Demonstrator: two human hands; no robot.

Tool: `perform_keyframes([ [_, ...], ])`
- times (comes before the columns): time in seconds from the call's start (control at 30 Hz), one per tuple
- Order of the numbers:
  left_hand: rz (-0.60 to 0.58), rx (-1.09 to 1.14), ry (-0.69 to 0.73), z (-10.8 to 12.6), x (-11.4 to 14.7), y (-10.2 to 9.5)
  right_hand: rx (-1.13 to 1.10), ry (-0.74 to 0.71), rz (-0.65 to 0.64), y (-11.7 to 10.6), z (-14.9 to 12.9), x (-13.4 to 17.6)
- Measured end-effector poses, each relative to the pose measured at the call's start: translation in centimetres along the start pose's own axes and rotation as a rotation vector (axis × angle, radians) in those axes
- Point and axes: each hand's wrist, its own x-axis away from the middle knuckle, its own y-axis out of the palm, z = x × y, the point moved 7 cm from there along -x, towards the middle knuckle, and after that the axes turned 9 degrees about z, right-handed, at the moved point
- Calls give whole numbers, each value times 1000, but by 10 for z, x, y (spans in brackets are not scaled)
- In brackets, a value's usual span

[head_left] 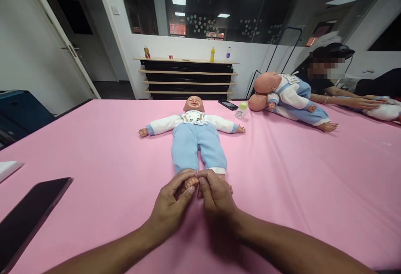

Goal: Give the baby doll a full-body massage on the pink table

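A baby doll point(198, 140) in a white top and light blue overalls lies on its back on the pink sheet, arms spread and feet towards me. My left hand point(172, 199) is closed around the doll's foot point(191, 181) on the left, its thumb below the toes. From the other side my right hand point(216, 194) pinches at the same foot, thumb and fingers bent together. The fingertips of both hands meet above the toes. Behind my right hand, the doll's other foot is mostly hidden.
Near the doll's head are a small bottle with a green cap point(241, 111) and a dark phone point(228, 105). Two more dolls point(291, 98) lie stacked to the right, by a co-worker point(326, 69) handling another doll. A large phone point(31, 215) lies at left.
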Motion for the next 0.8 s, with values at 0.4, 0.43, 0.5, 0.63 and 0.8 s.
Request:
perform_keyframes([
  [0.4,20,-66,51,-5,3,-2,36,52,10,-1,-3,0],
  [0.43,19,-62,41,-6,4,-2,55,54,6,-1,-3,0],
  [0.5,-3,-73,43,-8,4,-1,78,38,-2,0,-4,-1],
  [0.63,-31,-140,46,-10,2,1,109,-29,-25,2,-5,-3],
  [0.8,-2,-137,-23,-11,0,0,105,-115,-44,2,-8,-2],
])
